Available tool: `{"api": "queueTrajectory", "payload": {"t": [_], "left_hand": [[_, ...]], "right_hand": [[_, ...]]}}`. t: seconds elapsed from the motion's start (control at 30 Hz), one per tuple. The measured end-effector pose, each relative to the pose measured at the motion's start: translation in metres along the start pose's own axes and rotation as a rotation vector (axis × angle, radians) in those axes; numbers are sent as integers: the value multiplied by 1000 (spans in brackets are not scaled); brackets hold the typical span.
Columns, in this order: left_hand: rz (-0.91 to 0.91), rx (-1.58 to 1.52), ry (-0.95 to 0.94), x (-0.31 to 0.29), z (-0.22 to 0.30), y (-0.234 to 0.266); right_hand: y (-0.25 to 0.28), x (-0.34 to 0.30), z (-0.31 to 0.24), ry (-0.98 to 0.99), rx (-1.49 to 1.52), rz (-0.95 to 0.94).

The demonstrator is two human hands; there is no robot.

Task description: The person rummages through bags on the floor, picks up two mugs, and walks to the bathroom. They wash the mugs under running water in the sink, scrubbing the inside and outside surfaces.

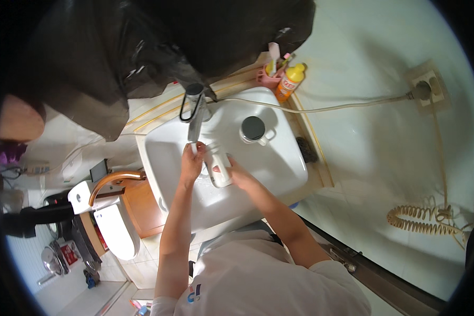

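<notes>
- Cup (214, 156), white, sits just below the tap (195, 121), inside the sink (166, 152), its long axis slanting from the tap's tip toward the person.
- Right hand (237, 174), right of the tap, is clamped on the cup's side.
- Left hand (191, 162), directly under the tap, has curled fingers; cannot tell whether they grip anything.

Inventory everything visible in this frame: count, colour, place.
Sink: one, white, centre
Handled container: one, white, over sink
Faucet: one, silver, sink's back
Dark-topped mug: one, white, in sink
Bottle: one, orange-yellow, behind sink
Toothbrush cup: one, pink, beside bottle
Fuzzy pad: one, dark, beside sink
Outlet: one, cream, right
Coiled cord: one, cream, right
Sheet: one, black, top
Toilet: one, white, left
Left hand: one, bare, by faucet
Right hand: one, bare, on handled container
</notes>
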State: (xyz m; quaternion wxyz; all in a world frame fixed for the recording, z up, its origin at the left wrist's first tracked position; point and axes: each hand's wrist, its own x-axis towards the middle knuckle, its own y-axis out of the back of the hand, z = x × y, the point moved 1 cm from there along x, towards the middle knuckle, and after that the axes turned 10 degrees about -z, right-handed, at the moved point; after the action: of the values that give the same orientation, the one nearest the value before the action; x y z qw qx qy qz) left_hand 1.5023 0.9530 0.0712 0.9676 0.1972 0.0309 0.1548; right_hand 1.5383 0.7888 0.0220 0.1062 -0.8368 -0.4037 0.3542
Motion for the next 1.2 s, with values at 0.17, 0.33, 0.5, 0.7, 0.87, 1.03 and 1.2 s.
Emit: {"api": "queueTrajectory", "payload": {"t": [0.17, 0.33, 0.5, 0.7, 0.87, 1.03, 1.2], "left_hand": [[-309, -278, 303, 5, 26, 17], [-401, -188, 296, 11, 29, 29], [-184, 377, 305, 16, -6, 11], [-178, 102, 429, 14, -18, 5], [-306, -830, 285, -10, -6, 29], [-254, -384, 394, -9, -23, 25], [-87, 336, 386, 17, -54, -7]], "right_hand": [[-11, -4, -14, -21, 82, -261], [-40, -1, -28, 42, 58, -334], [-65, -3, -42, 49, -1061, 218], [-53, -2, -36, 79, -707, 106], [-48, -3, -14, -48, 454, -439], [-46, 2, -27, 34, -464, -95], [-62, -1, -45, -23, -1354, 271]]}}
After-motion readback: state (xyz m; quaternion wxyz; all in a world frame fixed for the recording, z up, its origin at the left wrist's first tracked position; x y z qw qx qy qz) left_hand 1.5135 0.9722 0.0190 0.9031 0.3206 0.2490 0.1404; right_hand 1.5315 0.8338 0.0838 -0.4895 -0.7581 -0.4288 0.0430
